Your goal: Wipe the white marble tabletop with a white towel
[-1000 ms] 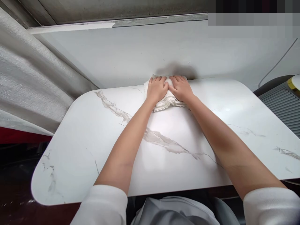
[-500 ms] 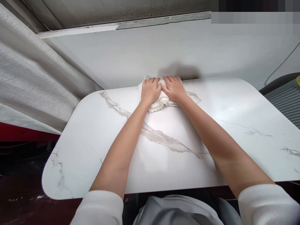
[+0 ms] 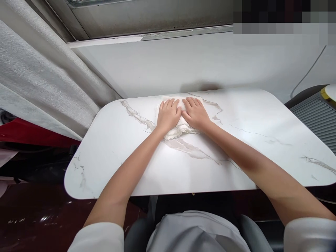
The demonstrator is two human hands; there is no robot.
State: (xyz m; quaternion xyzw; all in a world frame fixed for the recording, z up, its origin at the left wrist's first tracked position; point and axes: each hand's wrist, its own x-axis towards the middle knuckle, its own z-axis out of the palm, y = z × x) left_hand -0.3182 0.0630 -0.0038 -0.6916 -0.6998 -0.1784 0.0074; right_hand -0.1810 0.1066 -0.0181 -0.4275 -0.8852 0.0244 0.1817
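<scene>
A folded white cloth (image 3: 181,131) with ruffled, layered edges lies flat near the far edge of a white table (image 3: 105,147) with grey-brown marbling. My left hand (image 3: 168,112) rests palm down on the left half of the cloth, fingers stretched forward. Beside it, my right hand (image 3: 196,112) presses flat on the right half, its fingers slightly spread. The thumbs point toward each other and nearly meet over the middle. Both palms hide much of the cloth.
A pale wall (image 3: 157,66) rises behind the table's far edge. White curtain (image 3: 47,59) hangs at the left, above red fabric (image 3: 34,133). At the right stands a grey ribbed object (image 3: 315,115) with a yellow part; a thin cable (image 3: 309,71) runs above it.
Both hands and the cloth have come slightly back toward me from the table's far edge. The hands stay flat on the cloth. The camera view has shifted a little.
</scene>
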